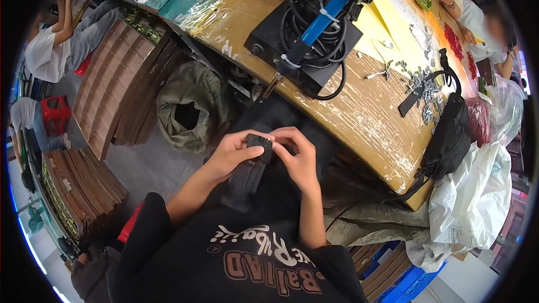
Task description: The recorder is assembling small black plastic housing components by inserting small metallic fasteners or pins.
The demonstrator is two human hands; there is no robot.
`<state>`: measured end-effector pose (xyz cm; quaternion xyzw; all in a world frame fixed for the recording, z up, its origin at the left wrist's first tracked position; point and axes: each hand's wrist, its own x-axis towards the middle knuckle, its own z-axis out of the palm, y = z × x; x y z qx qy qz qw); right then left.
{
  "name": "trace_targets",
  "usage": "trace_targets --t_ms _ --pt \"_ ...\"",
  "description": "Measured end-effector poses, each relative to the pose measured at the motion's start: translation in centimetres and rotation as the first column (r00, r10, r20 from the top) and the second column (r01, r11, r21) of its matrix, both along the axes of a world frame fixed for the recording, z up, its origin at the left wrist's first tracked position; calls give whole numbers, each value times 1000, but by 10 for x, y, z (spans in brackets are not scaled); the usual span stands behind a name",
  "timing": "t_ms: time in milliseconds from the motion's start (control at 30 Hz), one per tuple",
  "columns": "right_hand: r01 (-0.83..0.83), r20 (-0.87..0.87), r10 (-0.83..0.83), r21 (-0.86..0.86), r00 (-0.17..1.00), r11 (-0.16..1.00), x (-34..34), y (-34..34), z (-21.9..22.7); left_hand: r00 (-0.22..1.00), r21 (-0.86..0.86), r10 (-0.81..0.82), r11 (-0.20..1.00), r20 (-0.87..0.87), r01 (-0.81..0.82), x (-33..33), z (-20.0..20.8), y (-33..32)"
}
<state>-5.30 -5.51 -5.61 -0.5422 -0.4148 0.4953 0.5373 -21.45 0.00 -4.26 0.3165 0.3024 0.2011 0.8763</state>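
Observation:
A small black rectangular plastic part (259,141) is held above my lap, in front of the workbench edge. My left hand (231,152) grips it from the left, thumb lying across its face and fingers behind. My right hand (297,156) has thumb and fingertips pinched together at the part's upper right corner; whatever lies between them is too small to make out. A dark, flat shape (245,177) shows below the part against my black shirt, hard to tell apart from it.
Ahead, a blue-sleeved soldering iron (325,19) points down over the bench edge (359,146), beside a black box (264,36) with coiled cable. Small metal pieces (429,98) and a black bag (449,140) lie right. Left stand a sack (196,129) and stacked trays (112,78). People sit on both sides.

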Motion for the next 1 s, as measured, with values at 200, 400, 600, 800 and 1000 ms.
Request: trace_targets --t_ms 200,400,600,800,1000 --pt "-68 -249 20 -187 968 980 -15 10 1 934 298 327 914 -142 -275 7 -10 5" --pt "-274 -576 135 -161 806 948 -3 7 12 910 356 385 881 -154 -312 11 4 13" --pt "-518 -643 314 -153 699 842 -4 -1 19 890 420 426 846 -161 -328 17 11 23" --pt "-458 -684 251 -136 685 878 -15 -5 19 900 421 411 849 -145 -320 17 11 25" --pt "-450 -648 277 -114 710 886 -15 -2 21 894 439 418 842 -163 -314 18 14 26"
